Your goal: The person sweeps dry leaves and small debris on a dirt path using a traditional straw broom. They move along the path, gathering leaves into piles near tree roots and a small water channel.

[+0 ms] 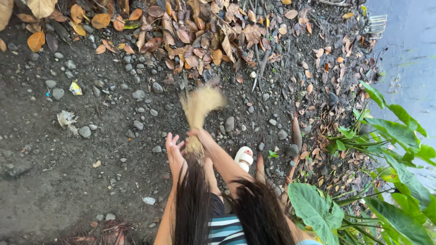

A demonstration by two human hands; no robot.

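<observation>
A short straw-coloured hand broom [200, 106] is blurred in mid-swing over dark, stony ground [91, 149]. My right hand [196, 135] grips its bound end, arm reaching in from the lower right. My left hand [175, 149] is beside it, to the left and slightly lower, fingers spread and holding nothing. A heap of dry brown and orange leaves [200, 31] lies just beyond the broom's bristles. Long dark hair [193, 204] hangs down over my arms.
My foot in a white sandal [244, 158] stands right of the broom. Grey pebbles [138, 95] and bits of pale litter [67, 119] dot the dirt. Large green leafy plants [390, 149] crowd the right side, with grey water [408, 41] behind them.
</observation>
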